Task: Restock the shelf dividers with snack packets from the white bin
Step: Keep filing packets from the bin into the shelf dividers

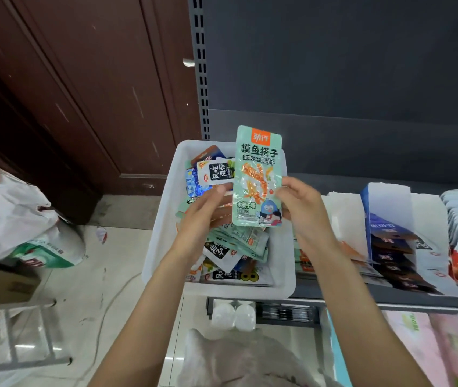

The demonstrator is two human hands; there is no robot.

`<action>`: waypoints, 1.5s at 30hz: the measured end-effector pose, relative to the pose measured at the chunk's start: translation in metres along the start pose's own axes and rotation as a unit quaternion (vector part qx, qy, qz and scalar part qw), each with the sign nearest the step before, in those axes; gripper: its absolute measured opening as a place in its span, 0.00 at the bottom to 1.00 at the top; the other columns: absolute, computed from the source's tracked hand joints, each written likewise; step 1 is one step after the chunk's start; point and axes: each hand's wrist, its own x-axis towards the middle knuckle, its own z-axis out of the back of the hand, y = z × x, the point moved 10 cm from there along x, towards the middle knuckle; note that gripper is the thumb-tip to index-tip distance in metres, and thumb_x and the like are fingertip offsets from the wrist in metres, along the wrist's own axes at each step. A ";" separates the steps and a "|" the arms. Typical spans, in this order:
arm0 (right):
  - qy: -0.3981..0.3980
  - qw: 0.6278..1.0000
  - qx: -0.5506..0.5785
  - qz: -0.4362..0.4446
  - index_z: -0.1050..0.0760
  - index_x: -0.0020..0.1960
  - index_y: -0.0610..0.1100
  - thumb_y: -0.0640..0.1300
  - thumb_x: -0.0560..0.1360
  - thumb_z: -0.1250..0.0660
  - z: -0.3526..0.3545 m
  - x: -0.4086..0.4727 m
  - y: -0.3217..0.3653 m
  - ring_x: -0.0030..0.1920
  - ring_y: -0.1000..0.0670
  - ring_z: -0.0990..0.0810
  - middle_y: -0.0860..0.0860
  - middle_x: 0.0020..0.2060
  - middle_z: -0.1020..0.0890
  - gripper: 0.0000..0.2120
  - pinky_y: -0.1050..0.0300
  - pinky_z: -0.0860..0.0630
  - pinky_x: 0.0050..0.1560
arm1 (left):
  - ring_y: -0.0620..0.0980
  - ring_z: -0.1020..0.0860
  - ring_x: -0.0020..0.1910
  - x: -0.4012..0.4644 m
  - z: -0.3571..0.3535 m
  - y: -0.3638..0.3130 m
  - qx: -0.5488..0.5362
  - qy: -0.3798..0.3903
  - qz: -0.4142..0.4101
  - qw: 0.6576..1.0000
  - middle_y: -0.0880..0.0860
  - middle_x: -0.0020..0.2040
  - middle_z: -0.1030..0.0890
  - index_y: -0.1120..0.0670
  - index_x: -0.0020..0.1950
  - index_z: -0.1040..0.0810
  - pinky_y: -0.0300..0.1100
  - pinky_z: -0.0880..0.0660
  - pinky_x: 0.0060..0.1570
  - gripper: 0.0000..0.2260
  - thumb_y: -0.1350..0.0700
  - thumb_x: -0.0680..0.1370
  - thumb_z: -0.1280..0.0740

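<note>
Item 1, hands: I am holding one green packet point(258, 177) upright between them, my right hand point(303, 210) pinching its right edge, fingers curled behind it. My left hand point(205, 210) is lying half-open at its lower left edge; I cannot tell whether it is gripping the packet or the ones beneath it.

Item 2, packet: its long axis is running vertical, printed face toward me, lifted above the bin point(163, 219).

Item 3, bin: it is sitting directly under both hands, loose packets heaped inside.

Item 4, dividers point(384, 208): they are standing to the right of my right hand, on the shelf point(389, 300), beyond the bin's right wall. My right hand is the nearer one, so I am judging the packet will travel rightward.
</note>
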 end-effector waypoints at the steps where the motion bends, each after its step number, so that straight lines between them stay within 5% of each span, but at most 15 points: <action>1: 0.001 1.000 0.009 -0.004 0.22 0.49 0.41 0.33 0.77 0.41 0.001 -0.003 -0.001 0.39 0.56 0.17 0.50 0.44 0.16 0.10 0.65 0.24 0.33 | 0.48 0.19 0.52 -0.002 -0.007 -0.003 0.002 0.006 -0.005 1.000 0.50 0.53 0.17 0.48 0.60 0.23 0.37 0.24 0.48 0.20 0.40 0.73 0.37; 4: -0.006 1.000 -0.004 -0.007 0.23 0.53 0.41 0.34 0.77 0.40 0.010 -0.007 -0.009 0.42 0.55 0.16 0.48 0.48 0.16 0.09 0.64 0.22 0.36 | 0.51 0.19 0.51 -0.001 -0.018 -0.007 0.027 -0.016 -0.025 0.999 0.51 0.50 0.16 0.51 0.55 0.21 0.44 0.23 0.51 0.14 0.49 0.72 0.29; 7: -0.052 0.994 -0.084 0.047 0.32 0.63 0.49 0.37 0.76 0.35 0.040 -0.010 -0.001 0.47 0.60 0.19 0.54 0.52 0.20 0.17 0.68 0.23 0.41 | 0.47 0.18 0.45 0.003 -0.031 -0.018 0.164 -0.004 -0.091 0.982 0.48 0.46 0.16 0.51 0.49 0.19 0.42 0.22 0.48 0.05 0.57 0.74 0.30; 10: -0.096 0.963 -0.193 0.163 0.37 0.68 0.54 0.42 0.75 0.31 0.083 -0.024 0.031 0.50 0.62 0.23 0.58 0.50 0.22 0.26 0.70 0.26 0.47 | 0.41 0.20 0.40 0.004 -0.059 -0.026 0.386 0.038 -0.182 0.904 0.43 0.45 0.17 0.48 0.49 0.19 0.40 0.23 0.42 0.05 0.52 0.74 0.30; 13: -0.095 0.899 -0.353 0.241 0.24 0.54 0.51 0.44 0.74 0.32 0.113 -0.043 0.051 0.46 0.57 0.21 0.57 0.45 0.22 0.09 0.66 0.25 0.47 | 0.43 0.20 0.44 -0.003 -0.100 -0.035 0.488 0.069 -0.289 0.821 0.45 0.49 0.16 0.50 0.54 0.19 0.40 0.24 0.44 0.10 0.50 0.75 0.30; 15: -0.122 0.869 -0.395 0.270 0.21 0.47 0.46 0.42 0.75 0.32 0.133 -0.057 0.057 0.42 0.54 0.21 0.55 0.43 0.21 0.02 0.65 0.24 0.42 | 0.45 0.19 0.45 -0.008 -0.127 -0.040 0.481 0.077 -0.359 0.796 0.47 0.50 0.16 0.51 0.54 0.18 0.39 0.24 0.44 0.10 0.52 0.75 0.30; 19: -0.218 0.807 -0.450 0.312 0.19 0.47 0.45 0.41 0.75 0.31 0.153 -0.077 0.056 0.36 0.53 0.20 0.53 0.43 0.17 0.03 0.55 0.23 0.36 | 0.45 0.24 0.47 0.010 -0.153 -0.024 0.449 0.053 -0.407 0.794 0.46 0.47 0.17 0.51 0.52 0.17 0.40 0.28 0.49 0.10 0.50 0.74 0.32; 24: -0.212 0.755 -0.519 0.341 0.17 0.49 0.45 0.32 0.68 0.26 0.140 -0.073 0.021 0.36 0.48 0.19 0.51 0.41 0.16 0.13 0.55 0.22 0.36 | 0.46 0.30 0.48 0.035 -0.156 0.016 0.511 0.050 -0.381 0.769 0.45 0.46 0.17 0.48 0.50 0.16 0.44 0.32 0.46 0.09 0.52 0.71 0.28; 28: -0.150 0.711 -0.580 0.369 0.17 0.48 0.46 0.33 0.64 0.25 0.107 -0.063 -0.006 0.40 0.46 0.20 0.51 0.39 0.16 0.15 0.56 0.32 0.44 | 0.55 0.32 0.65 0.044 -0.147 0.041 0.614 0.072 -0.314 0.721 0.49 0.62 0.23 0.47 0.52 0.16 0.56 0.37 0.64 0.10 0.56 0.71 0.28; 30: -0.121 0.688 -0.630 0.340 0.16 0.47 0.48 0.35 0.61 0.22 0.093 -0.048 -0.024 0.42 0.47 0.21 0.53 0.38 0.16 0.16 0.55 0.35 0.44 | 0.54 0.40 0.72 0.045 -0.141 0.048 0.604 0.098 -0.267 0.745 0.49 0.69 0.29 0.47 0.57 0.19 0.52 0.48 0.71 0.13 0.57 0.73 0.31; 32: -0.103 0.668 -0.673 0.301 0.16 0.45 0.50 0.38 0.60 0.21 0.085 -0.034 -0.039 0.44 0.47 0.21 0.54 0.37 0.16 0.15 0.55 0.38 0.43 | 0.49 0.41 0.71 0.040 -0.133 0.042 0.526 0.109 -0.239 0.809 0.48 0.69 0.30 0.48 0.60 0.21 0.45 0.49 0.71 0.15 0.59 0.75 0.32; 34: -0.101 0.671 -0.677 0.287 0.17 0.47 0.50 0.39 0.63 0.21 0.082 -0.032 -0.038 0.46 0.47 0.21 0.54 0.39 0.16 0.15 0.54 0.37 0.44 | 0.44 0.36 0.67 0.031 -0.116 0.033 0.450 0.102 -0.207 0.863 0.46 0.65 0.26 0.48 0.61 0.22 0.41 0.43 0.69 0.15 0.60 0.76 0.33; 36: -0.114 0.705 -0.631 0.303 0.18 0.52 0.47 0.39 0.67 0.25 0.079 -0.041 -0.018 0.49 0.47 0.21 0.53 0.42 0.16 0.14 0.53 0.33 0.48 | 0.42 0.29 0.61 0.021 -0.089 0.020 0.427 0.062 -0.215 0.876 0.45 0.60 0.23 0.48 0.60 0.21 0.40 0.35 0.64 0.14 0.60 0.76 0.33; 41: -0.052 0.847 -0.428 0.311 0.20 0.55 0.46 0.45 0.78 0.41 0.033 -0.040 0.023 0.45 0.52 0.19 0.52 0.47 0.16 0.12 0.56 0.23 0.45 | 0.48 0.25 0.50 -0.001 0.006 -0.008 0.524 -0.152 -0.229 0.807 0.47 0.49 0.18 0.51 0.55 0.20 0.43 0.28 0.50 0.11 0.52 0.74 0.33; 45: 0.117 0.866 -0.436 0.214 0.23 0.62 0.46 0.43 0.78 0.36 -0.047 0.004 -0.037 0.51 0.53 0.20 0.51 0.56 0.18 0.13 0.51 0.22 0.54 | 0.55 0.26 0.55 0.014 0.050 0.014 0.604 -0.135 -0.143 0.772 0.54 0.54 0.20 0.56 0.60 0.25 0.47 0.28 0.51 0.15 0.54 0.75 0.33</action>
